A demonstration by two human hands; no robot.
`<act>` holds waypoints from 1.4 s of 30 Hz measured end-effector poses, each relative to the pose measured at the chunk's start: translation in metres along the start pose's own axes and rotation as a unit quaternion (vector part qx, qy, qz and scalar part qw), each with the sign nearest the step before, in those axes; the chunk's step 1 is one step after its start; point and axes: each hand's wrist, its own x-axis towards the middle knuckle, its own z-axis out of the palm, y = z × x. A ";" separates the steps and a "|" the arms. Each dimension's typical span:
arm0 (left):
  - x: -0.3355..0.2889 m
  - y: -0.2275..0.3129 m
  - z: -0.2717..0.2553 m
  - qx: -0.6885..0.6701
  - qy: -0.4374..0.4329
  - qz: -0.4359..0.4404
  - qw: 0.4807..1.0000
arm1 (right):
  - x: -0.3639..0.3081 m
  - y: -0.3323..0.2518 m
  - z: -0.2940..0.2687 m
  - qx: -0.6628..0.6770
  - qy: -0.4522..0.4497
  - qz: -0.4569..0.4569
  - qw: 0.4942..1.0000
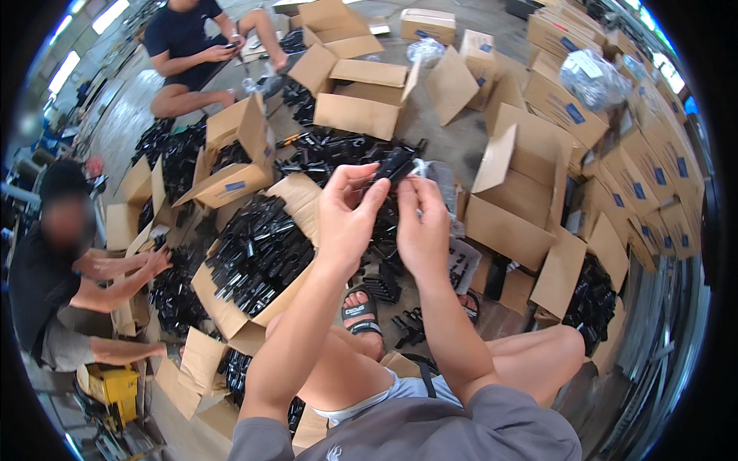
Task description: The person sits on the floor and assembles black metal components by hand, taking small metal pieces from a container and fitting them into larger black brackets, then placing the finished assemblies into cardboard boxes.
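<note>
Raised in front of me is a short, dark, block-like black part (397, 164). My left hand (350, 211) is closed on it, thumb and fingers gripping its left end. The fingers of my right hand (424, 223) are pinched together at the part's lower right edge; what lies between those fingertips is hidden. Behind and below both hands spreads a heap of similar black parts (327, 150). Nearest to my left forearm stands an open carton full of black parts (257, 250). Beside my right hand are clear plastic bags (461, 261) with small dark pieces.
An empty-looking open carton (511, 223) stands to the right, with another carton of black parts (590, 303) nearer me. Stacked closed cartons (646, 173) line the far right. One person (65, 284) sits at left handling parts; another person (192, 58) sits at far left. A yellow bin (111, 388) is lower left.
</note>
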 end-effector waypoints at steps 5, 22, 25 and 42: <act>-0.002 -0.008 -0.011 0.121 -0.015 0.077 0.989 | -0.011 0.015 0.003 0.150 -0.008 0.071 0.986; -0.043 0.003 0.035 0.364 -0.142 0.127 0.912 | -0.072 0.057 -0.158 0.362 0.016 0.336 0.869; -0.032 -0.004 0.018 0.322 -0.159 0.097 0.928 | -0.067 -0.003 -0.274 0.055 0.175 0.301 0.936; -0.017 -0.022 0.001 0.371 -0.158 0.042 0.914 | -0.107 0.166 -0.552 -0.245 0.292 0.299 0.875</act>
